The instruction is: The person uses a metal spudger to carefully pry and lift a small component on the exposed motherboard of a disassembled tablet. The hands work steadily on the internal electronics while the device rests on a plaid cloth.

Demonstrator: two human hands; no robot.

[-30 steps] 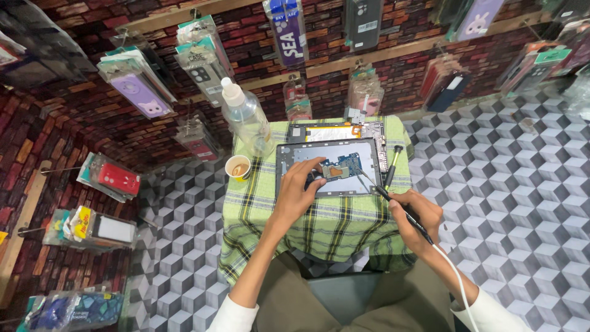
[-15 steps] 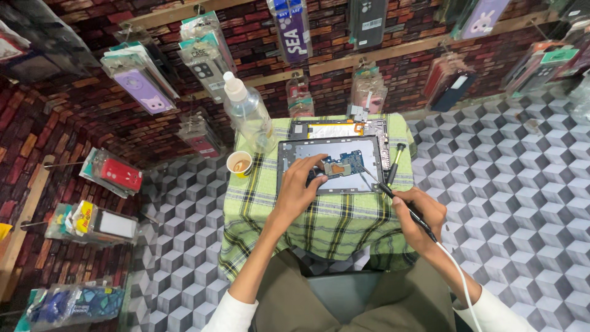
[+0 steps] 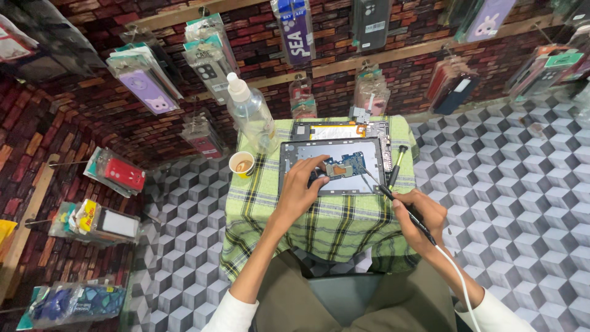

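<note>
One small table [image 3: 319, 227] stands in the middle, with a green checked cloth over it. On the cloth lies one opened tablet [image 3: 332, 167], flat, with its back off. Inside it sits one blue circuit board [image 3: 347, 165].

The left hand [image 3: 301, 187] rests on the tablet. Its fingers [image 3: 319, 163] are spread apart and press down on the left end of the circuit board. It grips nothing.

The right hand [image 3: 421, 215] is at 4 o'clock from the tablet, off its edge. Its fingers are closed tight around one thin black soldering iron [image 3: 399, 206]. The tip of the iron points to 10 o'clock and reaches the right side of the circuit board. One white cord [image 3: 458, 283] runs from the iron down past the wrist.

At 12 o'clock from the tablet lies one more tablet part [image 3: 338, 130], touching its top edge. At 3 o'clock lies one screwdriver [image 3: 396, 163] with a green and black handle, just beside the tablet. At 9 o'clock stands one small paper cup [image 3: 243, 164]. At 10 o'clock stands one clear plastic bottle [image 3: 251, 117] with a white cap, near the cup.

Many phone cases [image 3: 147, 92] in packs hang on the brick wall all around, too many to count.
</note>
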